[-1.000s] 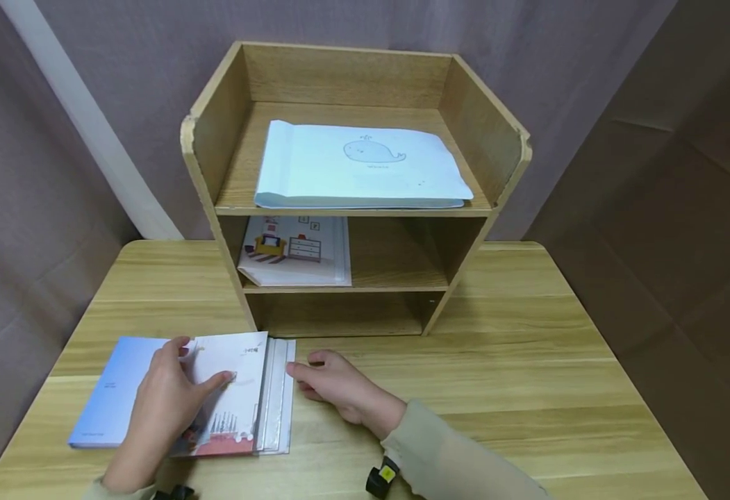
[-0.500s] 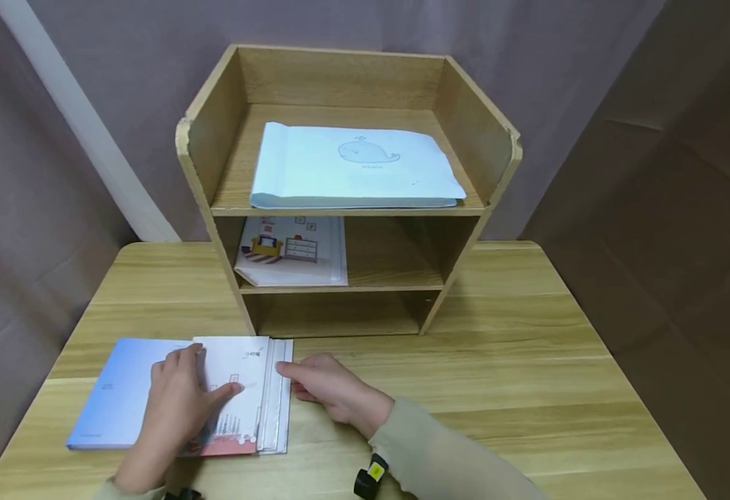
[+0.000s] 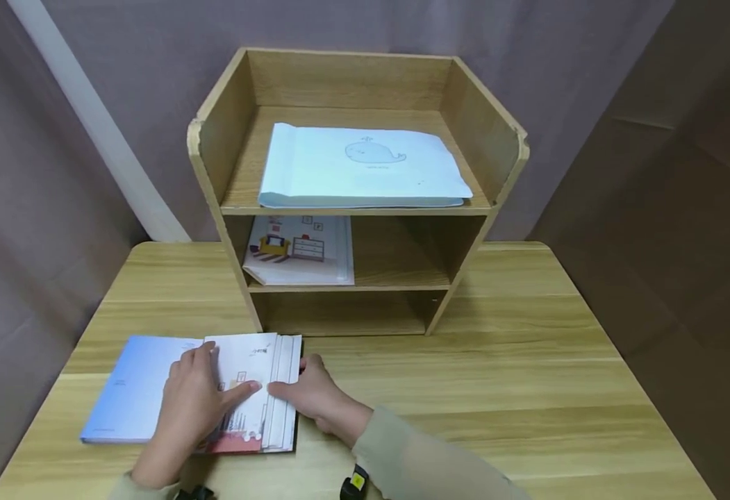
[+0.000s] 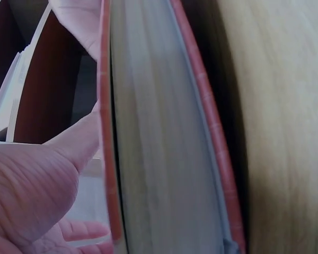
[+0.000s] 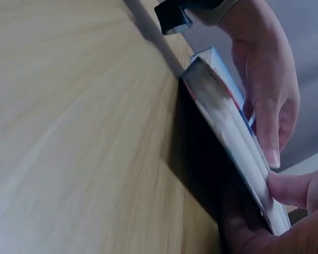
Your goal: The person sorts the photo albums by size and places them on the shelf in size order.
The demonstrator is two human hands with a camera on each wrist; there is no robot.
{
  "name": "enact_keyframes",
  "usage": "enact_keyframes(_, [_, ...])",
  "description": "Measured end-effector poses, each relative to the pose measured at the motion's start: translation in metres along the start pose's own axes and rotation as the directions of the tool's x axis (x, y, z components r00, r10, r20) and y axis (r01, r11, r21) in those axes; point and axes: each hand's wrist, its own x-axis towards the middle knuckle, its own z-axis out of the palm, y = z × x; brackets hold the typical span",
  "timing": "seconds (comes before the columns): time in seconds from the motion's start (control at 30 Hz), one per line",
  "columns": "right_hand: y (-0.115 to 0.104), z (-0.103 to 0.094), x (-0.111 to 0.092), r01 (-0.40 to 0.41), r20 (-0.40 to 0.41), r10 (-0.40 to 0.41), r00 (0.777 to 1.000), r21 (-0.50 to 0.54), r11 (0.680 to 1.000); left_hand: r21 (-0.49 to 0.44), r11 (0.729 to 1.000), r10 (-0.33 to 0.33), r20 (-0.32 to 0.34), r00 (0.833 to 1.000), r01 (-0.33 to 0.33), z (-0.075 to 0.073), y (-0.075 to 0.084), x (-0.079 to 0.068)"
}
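Observation:
A thick book [image 3: 261, 361] with a white cover and a red lower band lies on the table, page edges showing in the left wrist view. My left hand [image 3: 192, 399] rests on its cover, thumb stretched to the right. My right hand [image 3: 321, 396] pinches the book's right edge, thumb on top and fingers underneath. In the right wrist view, a dark gap shows under that edge, which is raised off the table. A blue book [image 3: 139, 389] lies to the left, partly hidden by my left hand. Whether the two books overlap, I cannot tell.
Behind the books stands a wooden shelf unit [image 3: 355, 212]. A pale blue whale-cover book [image 3: 371, 167] lies on its top level. A picture book [image 3: 302, 250] with furniture drawings sits at the left of the middle level. Curtains hang behind the wooden table [image 3: 496, 389].
My right hand has moved left onto the book's right edge, thumb over the cover and fingers below. That edge has risen slightly. My left hand has shifted a little across the cover.

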Motion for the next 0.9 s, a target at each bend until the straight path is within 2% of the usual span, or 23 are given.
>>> enact_keyframes(0.13, [0.004,-0.007,0.002,0.01,0.039,-0.01,0.999,0.02,1.0,-0.004,1.0,-0.007,-0.006,1.0,0.007,0.0,0.0,0.001])
enact_keyframes(0.2, [0.006,-0.011,0.002,0.018,0.059,-0.02,0.998,0.028,0.999,-0.02,0.999,-0.027,0.019,0.999,0.027,-0.001,0.0,0.001])
enact_keyframes(0.3, [0.008,-0.017,0.002,0.029,0.077,-0.032,0.996,0.039,0.999,-0.069,0.995,-0.062,0.099,0.993,0.069,0.0,0.001,0.001])
enact_keyframes(0.4, [0.009,-0.021,0.0,0.032,0.094,-0.036,0.995,0.048,0.998,-0.127,0.985,-0.089,0.184,0.979,0.114,0.001,0.003,0.002])
enact_keyframes(0.5, [0.008,-0.025,-0.003,0.029,0.106,-0.033,0.994,0.036,0.999,-0.161,0.977,-0.099,0.236,0.967,0.139,0.001,0.004,0.002])
enact_keyframes(0.67, [0.005,-0.038,-0.01,0.062,0.108,-0.055,0.993,-0.061,0.996,-0.182,0.969,-0.111,0.283,0.953,0.167,0.002,0.006,0.003])
enact_keyframes(0.9, [0.005,-0.062,-0.024,0.143,0.204,-0.139,0.969,-0.003,0.99,-0.263,0.951,-0.085,0.285,0.955,0.163,0.004,0.02,-0.002])
